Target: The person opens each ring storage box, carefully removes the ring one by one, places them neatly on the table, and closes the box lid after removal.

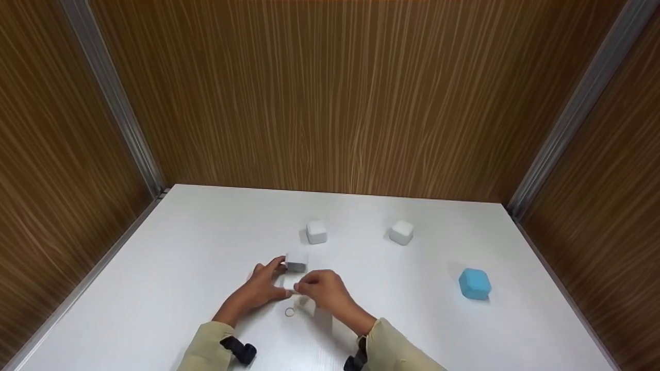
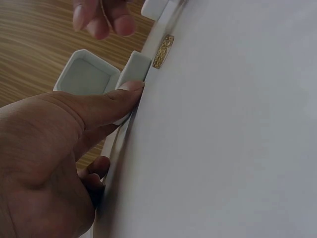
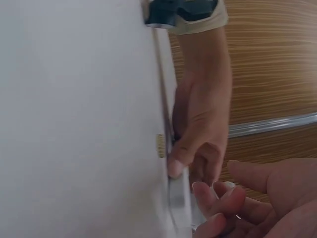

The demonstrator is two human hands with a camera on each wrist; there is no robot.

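My left hand [image 1: 263, 286] grips a small white box [image 1: 291, 280], its thumb at the near side and its fingers round the far side. The box's hinged lid [image 2: 91, 74] stands raised, hollow side showing. Close beside the box, my right hand [image 1: 325, 291] has its thumb and fingertips brought together at the near edge. A thin, ring-like edge [image 2: 104, 12] shows between those fingers in the left wrist view; most of it is hidden. On the table just in front of the box lies a patterned gold ring [image 2: 164, 51].
Two white rounded boxes, one [image 1: 316, 232] behind my hands and another [image 1: 401, 232] farther right, stand on the white table [image 1: 216, 221]. A blue rounded box [image 1: 475, 283] sits at the right. Wood-grain panels [image 1: 330, 98] rise behind and at both sides.
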